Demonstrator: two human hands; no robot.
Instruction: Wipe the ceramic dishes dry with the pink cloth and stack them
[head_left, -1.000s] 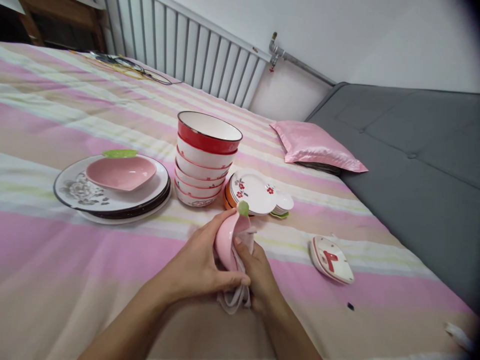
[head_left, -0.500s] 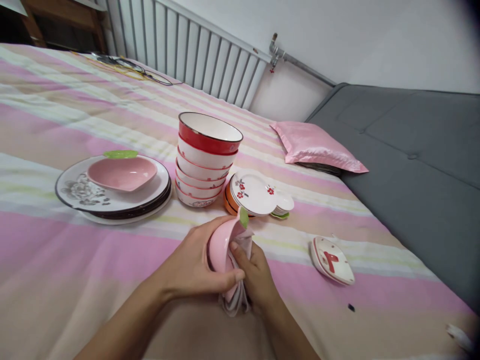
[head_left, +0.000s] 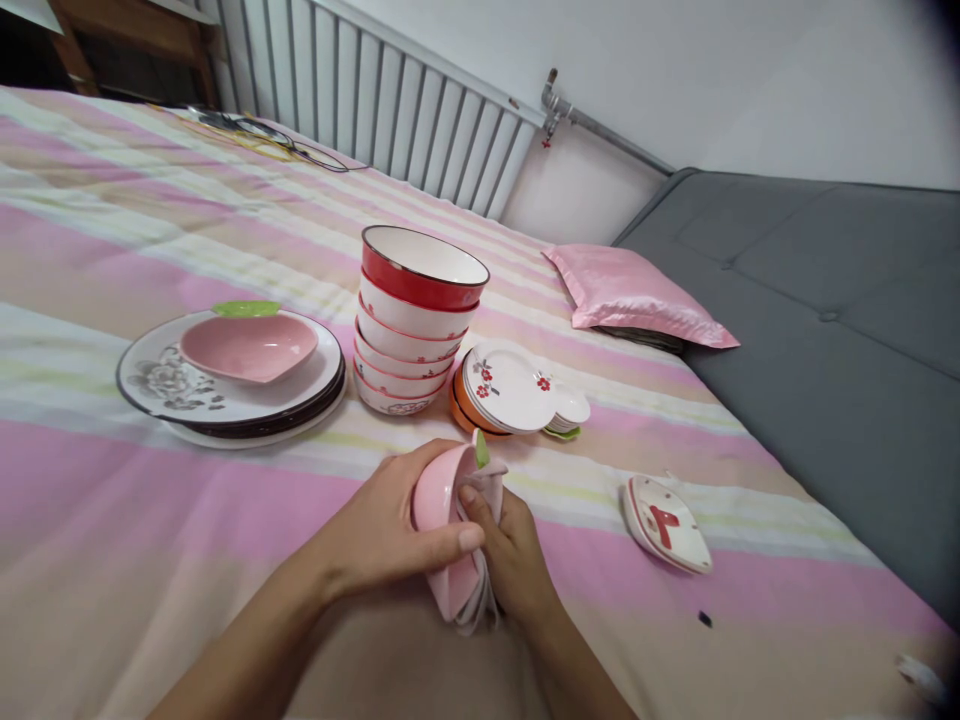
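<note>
My left hand [head_left: 390,525] is closed round the outside of a pink bowl [head_left: 437,490] with a green leaf-shaped tab, tilted on its side above the bedspread. In my right hand [head_left: 514,555] is a pale cloth [head_left: 480,600], pressed against the bowl's inner side with the thumb on top. Part of the bowl's inside is hidden by the cloth and fingers. Just beyond my hands stands a tall stack of bowls [head_left: 412,345], the top one red outside. A matching pink dish [head_left: 251,348] lies on a pile of dark-rimmed plates [head_left: 161,375] to the left.
Small flowered plates [head_left: 517,385] rest on orange dishes [head_left: 465,405], beside little white dishes [head_left: 572,403]. Square patterned dishes [head_left: 671,525] and a small black object [head_left: 704,619] lie to the right. Farther back are a pink pillow [head_left: 641,295], cables [head_left: 255,135] and a grey headboard [head_left: 825,250].
The pink bowl has turned a little in my left hand, and its leaf tab sits slightly lower. My right hand and the cloth have shifted slightly against it.
</note>
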